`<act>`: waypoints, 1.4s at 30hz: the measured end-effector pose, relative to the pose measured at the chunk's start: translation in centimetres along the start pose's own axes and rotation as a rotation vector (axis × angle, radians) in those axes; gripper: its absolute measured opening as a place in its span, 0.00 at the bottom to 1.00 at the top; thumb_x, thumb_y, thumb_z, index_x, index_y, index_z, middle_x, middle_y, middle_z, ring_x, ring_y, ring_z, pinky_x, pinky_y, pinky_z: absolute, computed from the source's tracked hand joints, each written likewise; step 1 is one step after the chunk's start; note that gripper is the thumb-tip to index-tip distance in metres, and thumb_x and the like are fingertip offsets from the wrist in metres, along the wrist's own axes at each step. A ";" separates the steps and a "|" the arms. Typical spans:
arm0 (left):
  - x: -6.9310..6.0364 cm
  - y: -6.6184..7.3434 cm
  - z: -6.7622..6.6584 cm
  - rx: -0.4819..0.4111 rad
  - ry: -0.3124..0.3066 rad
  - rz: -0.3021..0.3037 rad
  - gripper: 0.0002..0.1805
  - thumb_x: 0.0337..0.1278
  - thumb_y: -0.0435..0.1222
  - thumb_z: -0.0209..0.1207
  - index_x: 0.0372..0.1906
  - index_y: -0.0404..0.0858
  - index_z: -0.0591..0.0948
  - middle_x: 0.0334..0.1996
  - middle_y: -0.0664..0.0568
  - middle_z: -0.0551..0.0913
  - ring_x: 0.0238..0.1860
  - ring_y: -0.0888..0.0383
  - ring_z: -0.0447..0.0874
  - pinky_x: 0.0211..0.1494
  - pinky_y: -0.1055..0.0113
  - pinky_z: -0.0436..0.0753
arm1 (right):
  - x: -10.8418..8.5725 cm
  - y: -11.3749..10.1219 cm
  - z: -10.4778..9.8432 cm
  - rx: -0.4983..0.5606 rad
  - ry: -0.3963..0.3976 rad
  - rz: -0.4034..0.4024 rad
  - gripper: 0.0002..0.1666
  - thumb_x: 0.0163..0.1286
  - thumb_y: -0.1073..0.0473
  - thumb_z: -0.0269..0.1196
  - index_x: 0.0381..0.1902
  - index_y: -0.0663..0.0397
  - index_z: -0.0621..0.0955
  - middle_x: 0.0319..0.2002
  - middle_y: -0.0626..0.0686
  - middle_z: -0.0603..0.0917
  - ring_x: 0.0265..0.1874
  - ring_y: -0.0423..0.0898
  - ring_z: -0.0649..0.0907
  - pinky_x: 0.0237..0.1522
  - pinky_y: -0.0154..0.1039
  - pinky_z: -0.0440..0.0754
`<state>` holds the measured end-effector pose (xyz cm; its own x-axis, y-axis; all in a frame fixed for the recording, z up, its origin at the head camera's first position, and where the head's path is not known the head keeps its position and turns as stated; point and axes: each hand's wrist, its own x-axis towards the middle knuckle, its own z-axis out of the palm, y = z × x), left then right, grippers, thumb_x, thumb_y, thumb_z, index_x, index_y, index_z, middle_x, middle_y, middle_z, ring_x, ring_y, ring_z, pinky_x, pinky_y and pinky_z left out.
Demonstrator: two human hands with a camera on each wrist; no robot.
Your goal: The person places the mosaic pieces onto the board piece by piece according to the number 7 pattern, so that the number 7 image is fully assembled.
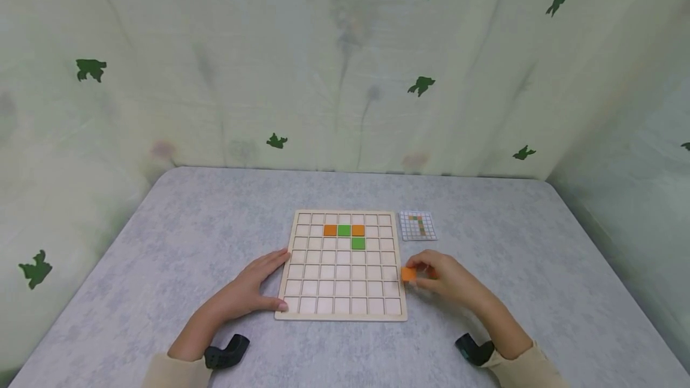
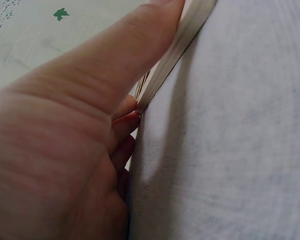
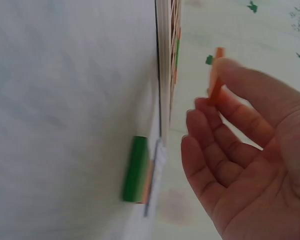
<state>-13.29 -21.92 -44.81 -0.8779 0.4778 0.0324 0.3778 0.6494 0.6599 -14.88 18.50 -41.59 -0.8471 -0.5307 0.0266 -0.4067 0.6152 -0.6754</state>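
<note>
A wooden grid board (image 1: 323, 288) lies on the table, with orange tiles (image 1: 330, 230) and green tiles (image 1: 358, 243) in some of its upper cells. Along the board's left edge rests my left hand (image 1: 247, 289), its thumb at the near corner and its fingers extended higher up the side. Between thumb and fingertips, my right hand (image 1: 444, 277) pinches a square orange tile (image 1: 408, 274) just beside the right edge. The right wrist view shows this orange tile (image 3: 217, 77) edge-on, held above the table. More orange shows behind the right fingers, partly hidden.
A small pattern card (image 1: 417, 226) lies right of the board's far corner. In the right wrist view, a blurred green piece (image 3: 135, 170) with orange beside it sits on the table (image 3: 65, 120). A leaf-patterned curtain (image 1: 323, 76) hangs behind the table.
</note>
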 end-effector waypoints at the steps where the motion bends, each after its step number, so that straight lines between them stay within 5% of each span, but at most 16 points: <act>1: 0.0 0.0 0.0 -0.001 0.000 0.002 0.55 0.33 0.57 0.66 0.67 0.36 0.57 0.67 0.44 0.54 0.66 0.42 0.48 0.61 0.42 0.50 | 0.3 -0.3 -0.2 -0.004 0.017 -0.015 0.14 0.58 0.59 0.64 0.44 0.51 0.78 0.40 0.44 0.78 0.39 0.45 0.76 0.39 0.40 0.76; 10: 0.0 -0.2 0.1 0.000 0.001 0.005 0.55 0.33 0.57 0.66 0.68 0.36 0.57 0.67 0.44 0.54 0.66 0.43 0.48 0.61 0.42 0.51 | 3.9 -3.2 -0.9 0.009 0.177 -0.167 0.16 0.59 0.56 0.63 0.46 0.52 0.79 0.41 0.44 0.78 0.39 0.45 0.76 0.41 0.44 0.76; 18: 0.2 -0.2 0.1 0.003 -0.005 0.001 0.55 0.34 0.58 0.66 0.68 0.36 0.57 0.67 0.45 0.54 0.66 0.43 0.48 0.61 0.42 0.51 | 7.0 -4.3 1.1 0.107 0.239 -0.185 0.18 0.58 0.56 0.64 0.46 0.55 0.79 0.42 0.45 0.78 0.39 0.41 0.76 0.40 0.39 0.76; 30: 0.2 0.2 -0.1 -0.001 -0.010 -0.001 0.55 0.34 0.56 0.67 0.67 0.35 0.57 0.67 0.43 0.54 0.66 0.42 0.48 0.61 0.42 0.51 | 8.2 -2.1 3.8 0.135 0.053 -0.030 0.13 0.58 0.61 0.64 0.42 0.54 0.79 0.39 0.46 0.77 0.37 0.43 0.74 0.40 0.38 0.74; 42: 0.1 0.2 0.0 0.007 -0.008 0.005 0.54 0.34 0.56 0.67 0.67 0.34 0.57 0.67 0.42 0.55 0.65 0.41 0.49 0.60 0.41 0.51 | 8.6 -1.8 4.4 0.054 -0.029 -0.081 0.13 0.55 0.59 0.66 0.39 0.52 0.80 0.38 0.45 0.76 0.38 0.40 0.73 0.42 0.38 0.73</act>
<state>-13.27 -21.75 -44.69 -0.8736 0.4857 0.0295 0.3841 0.6512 0.6545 -19.92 10.26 -43.40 -0.8017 -0.5945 0.0617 -0.4537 0.5381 -0.7104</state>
